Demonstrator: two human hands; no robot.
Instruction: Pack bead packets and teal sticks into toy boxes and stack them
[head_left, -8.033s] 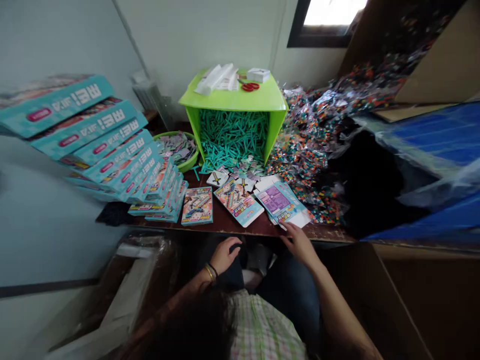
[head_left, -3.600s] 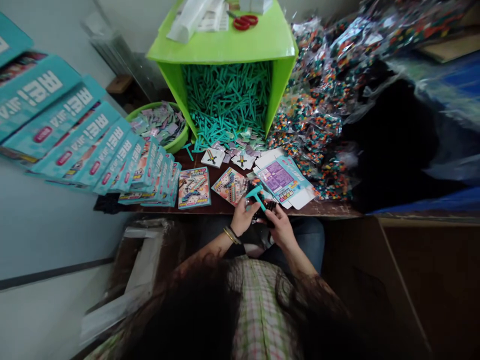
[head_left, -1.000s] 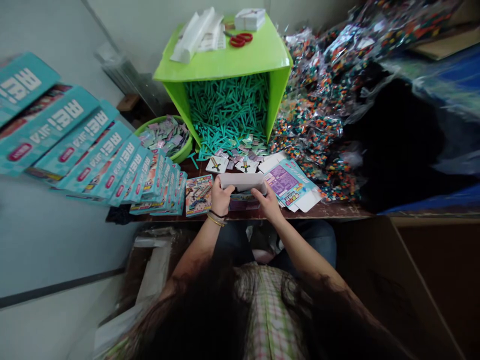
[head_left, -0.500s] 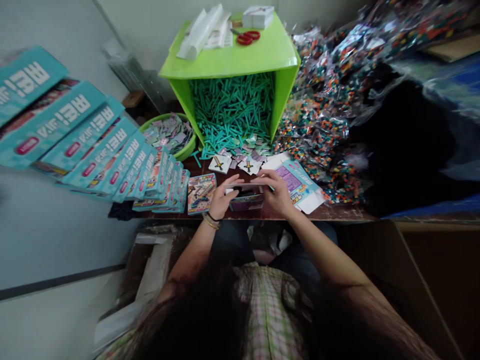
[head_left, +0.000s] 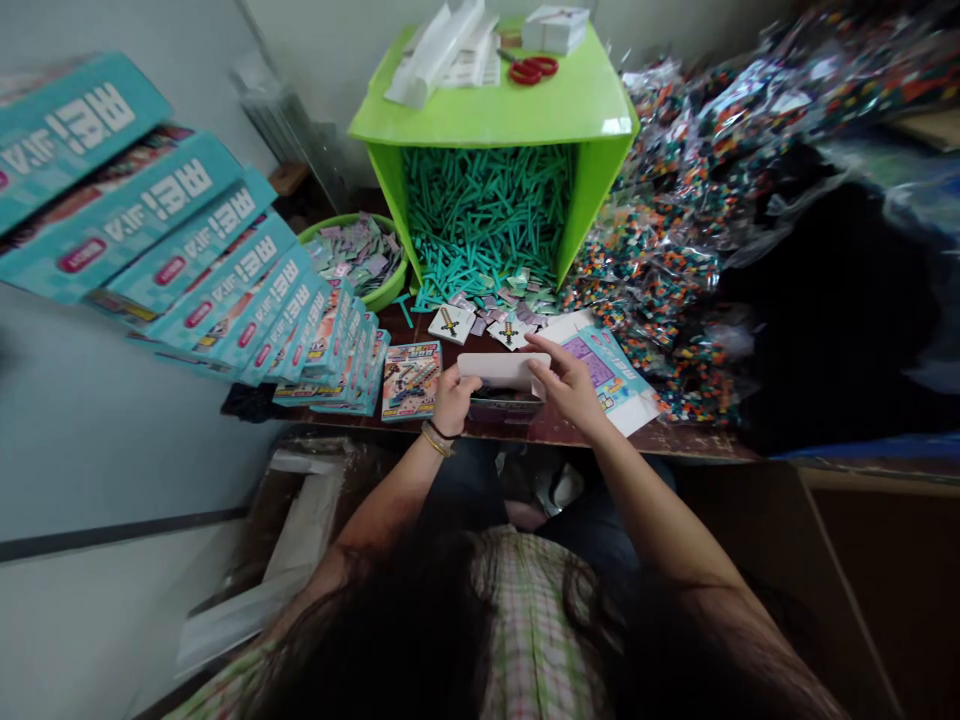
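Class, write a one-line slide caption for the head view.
Both hands, left and right, hold a small box at the table edge, before a green bin.

Lime-green crate (head_left: 491,108); teal sticks (head_left: 487,215); red scissors (head_left: 532,70); teal boxes (head_left: 187,250); plaid green-pink shirt (head_left: 532,640).

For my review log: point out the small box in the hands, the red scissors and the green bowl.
small box (head_left: 501,370), head view, on its white top flap.
red scissors (head_left: 534,70), head view, on the handle loops.
green bowl (head_left: 390,292), head view, on its front rim.
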